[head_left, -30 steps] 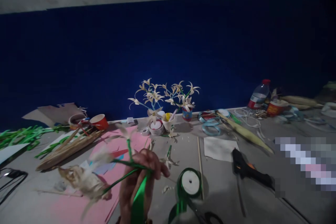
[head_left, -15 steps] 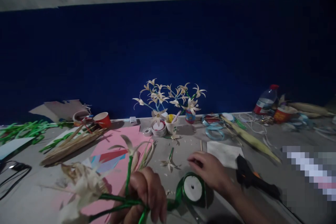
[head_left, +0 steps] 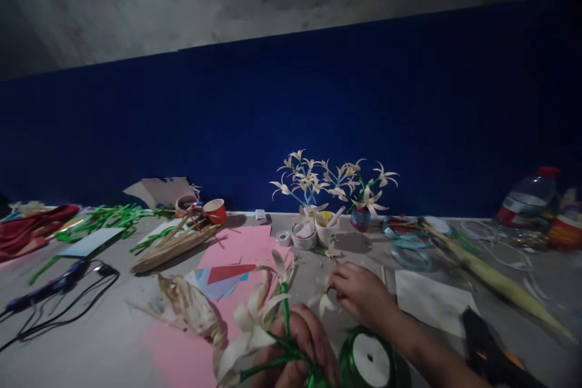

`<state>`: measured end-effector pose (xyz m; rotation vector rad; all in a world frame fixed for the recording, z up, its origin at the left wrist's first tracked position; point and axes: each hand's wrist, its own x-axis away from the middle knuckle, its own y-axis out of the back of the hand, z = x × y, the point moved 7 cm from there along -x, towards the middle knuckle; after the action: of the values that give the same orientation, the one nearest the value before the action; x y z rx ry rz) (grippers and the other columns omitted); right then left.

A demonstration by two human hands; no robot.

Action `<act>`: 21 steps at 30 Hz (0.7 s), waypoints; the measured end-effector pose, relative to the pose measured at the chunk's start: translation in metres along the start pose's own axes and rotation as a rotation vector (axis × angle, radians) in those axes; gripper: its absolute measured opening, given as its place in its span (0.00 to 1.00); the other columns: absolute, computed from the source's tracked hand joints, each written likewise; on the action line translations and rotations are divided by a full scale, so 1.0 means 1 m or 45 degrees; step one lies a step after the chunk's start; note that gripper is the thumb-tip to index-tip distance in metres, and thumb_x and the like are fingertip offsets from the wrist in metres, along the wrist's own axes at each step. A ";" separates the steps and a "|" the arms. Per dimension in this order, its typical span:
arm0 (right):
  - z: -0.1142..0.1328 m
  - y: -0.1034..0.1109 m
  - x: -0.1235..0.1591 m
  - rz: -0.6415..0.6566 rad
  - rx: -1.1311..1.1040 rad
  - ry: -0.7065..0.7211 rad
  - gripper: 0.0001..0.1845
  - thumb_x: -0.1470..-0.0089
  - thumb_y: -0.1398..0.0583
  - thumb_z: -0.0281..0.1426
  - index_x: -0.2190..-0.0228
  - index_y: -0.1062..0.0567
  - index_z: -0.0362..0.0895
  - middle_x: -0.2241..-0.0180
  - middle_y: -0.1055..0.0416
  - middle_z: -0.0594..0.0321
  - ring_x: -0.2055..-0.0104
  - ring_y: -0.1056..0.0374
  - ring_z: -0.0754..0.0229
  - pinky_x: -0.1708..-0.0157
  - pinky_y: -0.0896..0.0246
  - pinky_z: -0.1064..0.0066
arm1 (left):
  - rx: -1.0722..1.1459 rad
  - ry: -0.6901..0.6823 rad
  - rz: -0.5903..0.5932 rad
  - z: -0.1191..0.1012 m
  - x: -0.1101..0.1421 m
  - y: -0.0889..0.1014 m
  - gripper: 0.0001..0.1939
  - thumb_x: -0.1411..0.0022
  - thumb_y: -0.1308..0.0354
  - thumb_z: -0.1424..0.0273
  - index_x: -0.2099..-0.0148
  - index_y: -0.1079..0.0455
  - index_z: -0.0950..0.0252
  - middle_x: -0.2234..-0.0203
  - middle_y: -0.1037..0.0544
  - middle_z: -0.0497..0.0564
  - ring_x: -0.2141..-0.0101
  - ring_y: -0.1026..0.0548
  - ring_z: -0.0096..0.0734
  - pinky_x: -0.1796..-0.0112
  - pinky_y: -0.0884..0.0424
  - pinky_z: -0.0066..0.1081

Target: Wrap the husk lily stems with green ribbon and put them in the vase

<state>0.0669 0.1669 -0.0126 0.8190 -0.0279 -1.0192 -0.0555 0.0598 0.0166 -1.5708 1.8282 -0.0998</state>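
My left hand (head_left: pixel 297 348) is closed round the green-wrapped stems of a bunch of pale husk flowers (head_left: pixel 259 315) at the bottom middle. My right hand (head_left: pixel 359 291) reaches forward over the grey table, fingers curled down on a small loose husk flower (head_left: pixel 325 302) lying there. A spool of green ribbon (head_left: pixel 368 361) stands just below my right wrist, its ribbon running to the stems in my left hand.
Pink paper (head_left: pixel 240 248), coloured sheets and a dried husk (head_left: pixel 191 309) lie left of my hands. Cups and a finished flower spray (head_left: pixel 331 179) stand by the blue wall. A black glue gun (head_left: pixel 486 351), white sheet (head_left: pixel 431 300), corn cob (head_left: pixel 495 279), bottle (head_left: pixel 527 197) and cables (head_left: pixel 59 303) surround them.
The view swung left. My right hand came in, passed over the ribbon spool and moved forward onto the small loose flower. My left hand kept the bunch, now lower in view.
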 end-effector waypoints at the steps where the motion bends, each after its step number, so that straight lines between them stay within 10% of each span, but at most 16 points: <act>1: 0.004 0.010 0.010 -0.061 -0.039 -0.043 0.06 0.45 0.37 0.33 0.72 0.23 0.45 0.66 0.23 0.57 0.59 0.29 0.52 0.55 0.36 0.57 | -0.001 -0.023 0.004 -0.001 -0.001 -0.001 0.10 0.40 0.40 0.59 0.68 0.30 0.59 0.74 0.31 0.46 0.79 0.26 0.28 0.77 0.28 0.30; 4: 0.024 0.039 0.043 -0.276 -0.210 -0.212 0.14 0.40 0.43 0.40 0.66 0.23 0.44 0.66 0.21 0.55 0.65 0.26 0.52 0.63 0.31 0.62 | 0.000 -0.001 0.044 -0.003 -0.004 -0.009 0.06 0.38 0.40 0.64 0.65 0.27 0.60 0.71 0.29 0.48 0.75 0.25 0.31 0.74 0.29 0.30; 9: 0.066 0.051 0.075 -0.504 -1.026 -0.531 0.11 0.62 0.27 0.38 0.77 0.19 0.46 0.75 0.21 0.63 0.68 0.26 0.56 0.65 0.31 0.70 | -0.076 0.123 0.079 0.002 -0.009 -0.024 0.07 0.38 0.41 0.63 0.64 0.28 0.60 0.69 0.29 0.49 0.70 0.29 0.33 0.68 0.31 0.32; 21: 0.098 0.055 0.068 -0.405 -1.048 -0.306 0.13 0.56 0.30 0.36 0.81 0.26 0.44 0.78 0.36 0.69 0.73 0.37 0.64 0.71 0.40 0.74 | -0.011 0.201 0.050 0.009 -0.004 -0.037 0.06 0.40 0.38 0.64 0.65 0.25 0.60 0.69 0.28 0.49 0.69 0.30 0.32 0.66 0.34 0.30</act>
<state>0.1080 0.0712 0.0675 -0.0577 0.3081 -1.2847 -0.0195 0.0570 0.0299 -1.5707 1.9820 -0.2030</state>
